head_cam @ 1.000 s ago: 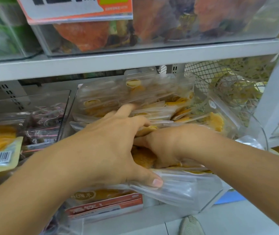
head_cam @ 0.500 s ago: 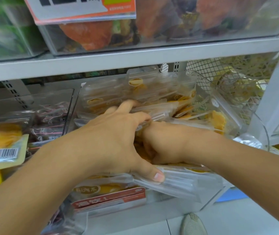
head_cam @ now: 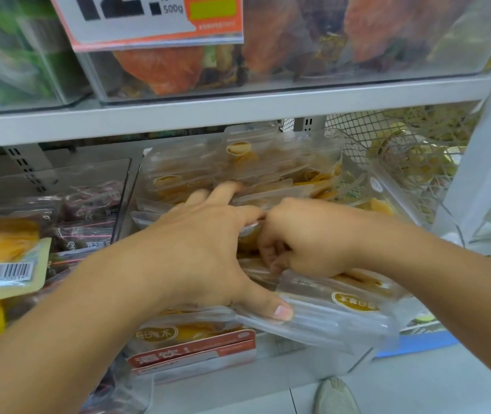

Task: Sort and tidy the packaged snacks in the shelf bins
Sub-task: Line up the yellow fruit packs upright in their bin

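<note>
Both hands are down in the middle clear bin [head_cam: 386, 186] on the lower shelf, buried among flat clear packets of yellow dried fruit [head_cam: 283, 180]. The left hand [head_cam: 199, 252] is spread wide over the pile, its fingers reaching toward the back packets and its thumb pressed down on the top edge of a clear packet [head_cam: 328, 318] that tips forward at the front of the bin. The right hand [head_cam: 307, 240] sits just beside it, touching it at the knuckles, with fingers curled tight into the stack; it seems to pinch at packets there, but which one I cannot tell, since the fingertips are hidden. A red and white label [head_cam: 192, 352] runs along the bin's front below the left thumb. To the left, a neighbouring bin holds dark purple-wrapped packets [head_cam: 89, 222], and at the far left edge hangs a yellow packet with a barcode [head_cam: 2, 264]. On the shelf above, a clear box of orange and dark snacks [head_cam: 268, 49] carries a price tag [head_cam: 154, 19] reading 500g. To the right, a wire mesh basket [head_cam: 402, 150] holds pale yellow goods. The toe of 1 shoe [head_cam: 335, 397] shows on the floor below.
</note>
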